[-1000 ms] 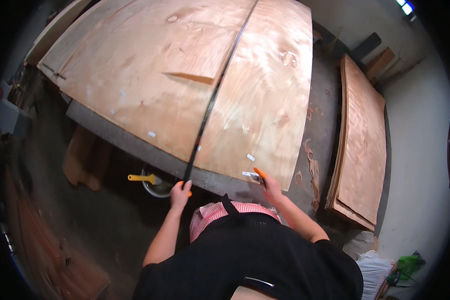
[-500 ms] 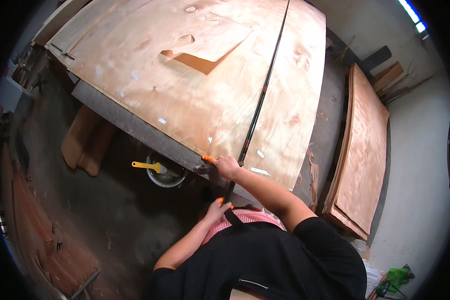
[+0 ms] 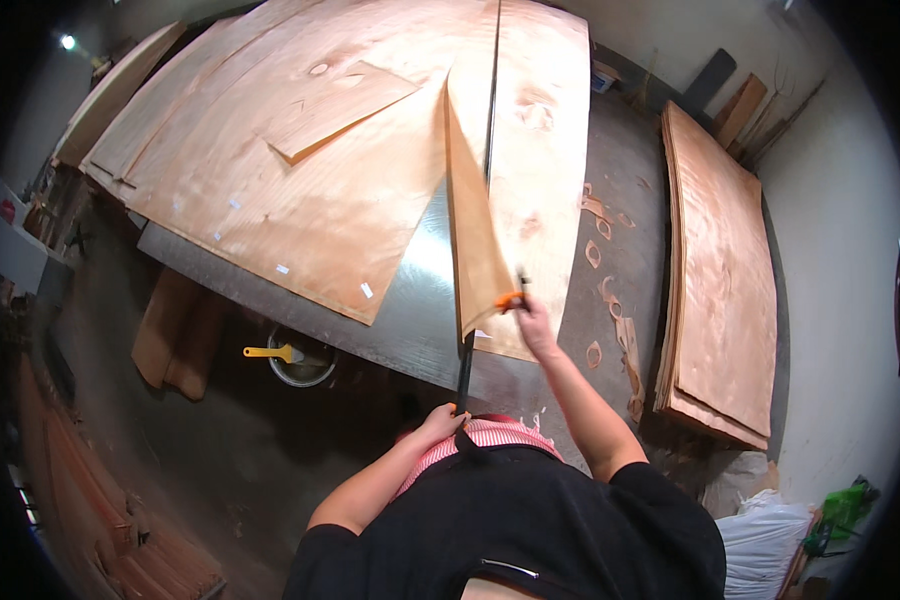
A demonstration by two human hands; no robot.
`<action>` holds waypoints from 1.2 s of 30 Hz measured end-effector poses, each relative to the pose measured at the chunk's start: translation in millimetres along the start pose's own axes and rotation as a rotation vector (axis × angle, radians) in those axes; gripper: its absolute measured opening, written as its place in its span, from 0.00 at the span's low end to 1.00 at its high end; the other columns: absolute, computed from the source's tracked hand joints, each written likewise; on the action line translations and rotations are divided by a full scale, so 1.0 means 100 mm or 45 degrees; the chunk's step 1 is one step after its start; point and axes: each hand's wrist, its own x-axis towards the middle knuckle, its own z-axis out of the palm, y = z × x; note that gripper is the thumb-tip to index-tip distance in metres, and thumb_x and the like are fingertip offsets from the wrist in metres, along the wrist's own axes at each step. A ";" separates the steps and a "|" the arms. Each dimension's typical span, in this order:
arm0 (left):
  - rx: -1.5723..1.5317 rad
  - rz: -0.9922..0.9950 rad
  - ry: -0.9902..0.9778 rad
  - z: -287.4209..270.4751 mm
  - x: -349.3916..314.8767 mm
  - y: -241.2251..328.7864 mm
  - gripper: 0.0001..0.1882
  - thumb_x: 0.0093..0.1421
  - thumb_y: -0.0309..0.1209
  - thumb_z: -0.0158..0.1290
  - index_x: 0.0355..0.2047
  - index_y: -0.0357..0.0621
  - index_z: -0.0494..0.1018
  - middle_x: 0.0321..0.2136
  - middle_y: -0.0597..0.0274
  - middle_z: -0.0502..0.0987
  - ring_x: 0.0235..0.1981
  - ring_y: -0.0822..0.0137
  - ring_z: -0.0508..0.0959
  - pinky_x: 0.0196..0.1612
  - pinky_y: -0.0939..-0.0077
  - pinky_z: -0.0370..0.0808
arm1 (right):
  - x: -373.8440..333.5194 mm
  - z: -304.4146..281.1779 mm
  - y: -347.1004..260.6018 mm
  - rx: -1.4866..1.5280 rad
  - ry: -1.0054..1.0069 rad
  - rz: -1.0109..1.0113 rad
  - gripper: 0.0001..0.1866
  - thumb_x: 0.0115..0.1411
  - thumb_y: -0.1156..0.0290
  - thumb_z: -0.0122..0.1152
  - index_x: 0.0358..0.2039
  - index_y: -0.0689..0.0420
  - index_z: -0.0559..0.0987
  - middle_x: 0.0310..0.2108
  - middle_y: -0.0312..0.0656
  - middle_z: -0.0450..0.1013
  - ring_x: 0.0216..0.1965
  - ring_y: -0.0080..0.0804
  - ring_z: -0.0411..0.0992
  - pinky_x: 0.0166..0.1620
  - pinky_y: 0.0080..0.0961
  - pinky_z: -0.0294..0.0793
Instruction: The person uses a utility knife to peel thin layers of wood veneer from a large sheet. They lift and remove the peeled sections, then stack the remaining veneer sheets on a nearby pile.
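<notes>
By my waist, my left hand is closed round the near end of a long black straightedge, which runs away from me across the worktable. My right hand, an orange cover on a fingertip, grips a dark, narrow tool whose kind is unclear. At those same fingers is the near corner of a tapering veneer strip, raised and curling up off the table. Left of the strip, bare shiny metal tabletop shows beside the large veneer sheet with small white tape pieces.
A loose veneer offcut lies on the large sheet. Below the table edge stands a round pot with a yellow-handled scraper across it. To the right, a veneer stack leans near the wall, with scraps on the floor.
My right hand has moved right, off the straightedge, and the veneer strip has come up with it, baring metal. The left hand still holds the straightedge's end. The whole view has shifted.
</notes>
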 end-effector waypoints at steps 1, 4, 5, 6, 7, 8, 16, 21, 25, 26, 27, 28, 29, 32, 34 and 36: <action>0.285 -0.020 0.034 0.06 0.03 0.06 0.18 0.50 0.39 0.52 0.26 0.32 0.68 0.20 0.53 0.74 0.22 0.64 0.75 0.26 0.72 0.70 | -0.10 -0.16 -0.30 0.027 0.206 0.350 0.10 0.54 0.79 0.42 0.32 0.62 0.73 0.28 0.38 0.72 0.30 0.25 0.69 0.37 0.19 0.67; 0.100 0.005 0.078 0.41 0.09 0.06 0.16 0.50 0.36 0.52 0.28 0.32 0.67 0.20 0.54 0.74 0.21 0.67 0.75 0.23 0.75 0.70 | -0.40 -1.06 -0.06 -0.106 0.570 0.675 0.11 0.56 0.67 0.46 0.28 0.58 0.76 0.24 0.34 0.72 0.19 0.16 0.62 0.23 0.14 0.61; 0.030 -0.037 0.071 0.51 0.10 0.05 0.16 0.50 0.36 0.53 0.29 0.32 0.67 0.20 0.54 0.74 0.20 0.68 0.75 0.23 0.76 0.70 | -0.53 -1.36 0.06 -0.075 0.545 0.685 0.10 0.56 0.68 0.46 0.29 0.57 0.76 0.22 0.33 0.71 0.15 0.15 0.58 0.19 0.14 0.56; -0.052 -0.071 0.064 0.60 0.13 0.04 0.16 0.50 0.36 0.53 0.29 0.31 0.67 0.20 0.54 0.74 0.20 0.68 0.75 0.22 0.77 0.70 | -0.65 -1.57 0.18 -0.054 0.515 0.690 0.10 0.56 0.68 0.45 0.30 0.56 0.75 0.21 0.32 0.71 0.12 0.13 0.54 0.14 0.13 0.52; -0.002 -0.061 0.143 0.64 0.20 -0.16 0.16 0.51 0.35 0.52 0.30 0.31 0.66 0.20 0.55 0.75 0.19 0.70 0.74 0.20 0.79 0.69 | -0.72 -1.59 0.25 -0.021 0.470 0.701 0.10 0.56 0.68 0.45 0.30 0.56 0.75 0.20 0.31 0.71 0.11 0.12 0.53 0.13 0.13 0.51; 0.022 -0.112 0.191 0.73 0.20 -0.09 0.16 0.51 0.35 0.52 0.32 0.31 0.66 0.20 0.56 0.75 0.19 0.71 0.74 0.19 0.80 0.69 | -0.84 -1.72 0.30 -0.003 0.468 0.712 0.10 0.56 0.68 0.45 0.30 0.56 0.75 0.19 0.31 0.70 0.10 0.12 0.52 0.13 0.13 0.49; -0.227 -0.249 0.397 0.99 0.07 0.27 0.13 0.56 0.35 0.45 0.32 0.35 0.63 0.19 0.56 0.74 0.13 0.74 0.71 0.13 0.85 0.67 | -1.40 -1.95 0.79 -0.055 0.332 0.761 0.11 0.56 0.68 0.44 0.32 0.56 0.76 0.21 0.33 0.72 0.09 0.13 0.52 0.11 0.12 0.50; -0.371 -0.352 0.144 0.91 0.02 0.66 0.12 0.55 0.35 0.47 0.29 0.38 0.65 0.21 0.56 0.75 0.14 0.76 0.71 0.14 0.87 0.68 | -1.52 -1.89 0.80 -0.170 0.140 0.991 0.12 0.56 0.66 0.44 0.35 0.55 0.75 0.22 0.36 0.73 0.09 0.14 0.54 0.13 0.13 0.52; -0.264 -0.380 -0.034 0.87 0.10 0.96 0.16 0.55 0.38 0.48 0.34 0.37 0.62 0.27 0.56 0.73 0.22 0.75 0.72 0.22 0.87 0.70 | -1.36 -1.64 0.58 -0.183 -0.071 0.950 0.13 0.56 0.63 0.47 0.36 0.56 0.74 0.19 0.36 0.72 0.16 0.18 0.65 0.21 0.16 0.61; -0.338 -0.363 -0.100 0.90 0.07 1.15 0.16 0.55 0.38 0.48 0.35 0.37 0.61 0.28 0.57 0.73 0.23 0.76 0.72 0.24 0.88 0.69 | -1.29 -1.52 0.54 -0.103 -0.067 0.899 0.14 0.55 0.61 0.49 0.37 0.56 0.73 0.18 0.36 0.72 0.18 0.19 0.68 0.24 0.17 0.64; -0.313 -0.292 -0.247 0.92 0.19 1.15 0.19 0.54 0.40 0.49 0.36 0.36 0.61 0.28 0.57 0.73 0.23 0.76 0.72 0.24 0.87 0.69 | -1.24 -1.38 0.49 -0.215 0.016 0.838 0.15 0.53 0.60 0.51 0.37 0.55 0.73 0.19 0.36 0.72 0.19 0.20 0.68 0.25 0.17 0.65; -0.300 -0.220 -0.382 0.95 0.29 1.14 0.22 0.53 0.41 0.50 0.37 0.34 0.61 0.27 0.58 0.73 0.23 0.76 0.72 0.25 0.86 0.69 | -1.17 -1.23 0.41 -0.329 0.082 0.776 0.17 0.52 0.58 0.54 0.37 0.55 0.72 0.19 0.37 0.72 0.20 0.20 0.69 0.26 0.18 0.66; -0.144 -0.108 -0.473 0.97 0.34 1.23 0.24 0.51 0.43 0.53 0.36 0.34 0.61 0.28 0.57 0.73 0.25 0.76 0.72 0.25 0.85 0.69 | -1.10 -1.10 0.33 -0.240 0.120 0.735 0.21 0.48 0.56 0.58 0.38 0.57 0.71 0.22 0.41 0.72 0.23 0.23 0.71 0.29 0.20 0.68; 0.649 0.230 -0.764 0.94 0.38 1.59 0.35 0.47 0.51 0.53 0.39 0.27 0.61 0.29 0.47 0.72 0.29 0.62 0.72 0.31 0.74 0.69 | -1.02 -0.93 0.29 -0.638 0.120 0.792 0.27 0.43 0.56 0.62 0.39 0.62 0.68 0.25 0.46 0.72 0.29 0.30 0.72 0.32 0.25 0.69; 0.723 0.228 -0.919 0.87 0.41 1.61 0.31 0.51 0.45 0.51 0.45 0.29 0.60 0.37 0.53 0.72 0.38 0.66 0.71 0.40 0.75 0.67 | -1.09 -0.96 0.40 -0.477 0.209 0.871 0.25 0.43 0.60 0.60 0.39 0.62 0.68 0.26 0.45 0.72 0.29 0.32 0.72 0.33 0.25 0.69; 0.563 0.251 -1.015 0.76 0.44 1.54 0.31 0.52 0.44 0.50 0.47 0.31 0.60 0.41 0.52 0.70 0.42 0.65 0.70 0.46 0.76 0.65 | -1.09 -1.03 0.25 -0.508 0.302 0.930 0.24 0.44 0.61 0.60 0.39 0.62 0.69 0.27 0.44 0.72 0.29 0.31 0.71 0.34 0.25 0.69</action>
